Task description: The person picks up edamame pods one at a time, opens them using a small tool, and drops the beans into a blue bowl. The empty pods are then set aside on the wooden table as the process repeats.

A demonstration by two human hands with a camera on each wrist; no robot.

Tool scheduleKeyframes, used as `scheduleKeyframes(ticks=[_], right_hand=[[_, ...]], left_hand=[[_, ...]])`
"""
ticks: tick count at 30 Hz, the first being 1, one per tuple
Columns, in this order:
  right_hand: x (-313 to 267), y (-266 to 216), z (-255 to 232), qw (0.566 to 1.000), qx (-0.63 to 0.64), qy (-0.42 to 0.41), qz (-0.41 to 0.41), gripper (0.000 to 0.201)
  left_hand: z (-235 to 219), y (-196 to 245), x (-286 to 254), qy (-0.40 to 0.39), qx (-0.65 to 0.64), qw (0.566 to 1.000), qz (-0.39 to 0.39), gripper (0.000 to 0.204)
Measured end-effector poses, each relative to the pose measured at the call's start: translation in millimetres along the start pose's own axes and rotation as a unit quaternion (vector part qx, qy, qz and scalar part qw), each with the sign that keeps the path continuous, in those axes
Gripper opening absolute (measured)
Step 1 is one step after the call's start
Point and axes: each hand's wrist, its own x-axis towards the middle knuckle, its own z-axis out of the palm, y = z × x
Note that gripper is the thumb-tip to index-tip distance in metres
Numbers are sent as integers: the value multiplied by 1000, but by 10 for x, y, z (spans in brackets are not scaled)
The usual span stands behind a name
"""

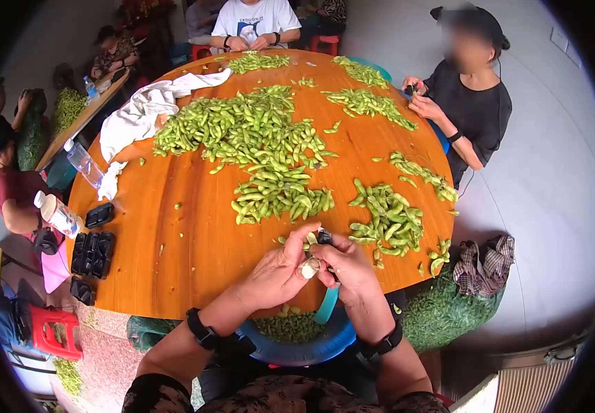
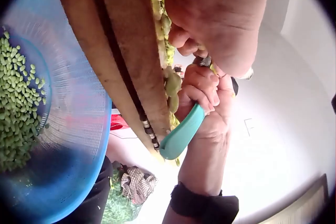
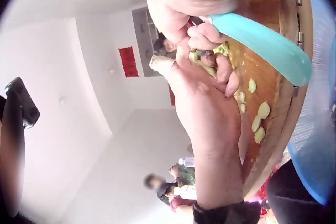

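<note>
Over the table's near edge, both hands meet in the head view. My right hand grips a tool by its teal handle, which sticks out below the fist. Curled fingers of my left hand pinch a green pod, partly hidden by fingers. The left thumb wears a pale cover. In the left wrist view the tool's handle slants down from my right hand. Below the hands sits a blue basket holding loose green beans.
Heaps of pods lie across the round wooden table. A white cloth, bottles and black trays stand at the left. People sit around it; a full green sack is at the right.
</note>
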Motion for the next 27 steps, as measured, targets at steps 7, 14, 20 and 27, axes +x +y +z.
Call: scheduleKeyframes(ticks=[7,14,20,27], right_hand=[[-28,-12,122,998,-46,4,-30,2],[-62,-116,111,990,-133,30,-42,7],[-133,-36,111,987,-150,-4,-66,9],[-130,-255,-260,973,-165,105,-122,6]], left_hand=[[105,-189,53,119,-163,979,7,37],[-194,-38,-66,-19,-277,933,-231,26],[-34,-146,-122,33,-119,985,-120,22],[-42,194,-384,53,96,988,-111,21]])
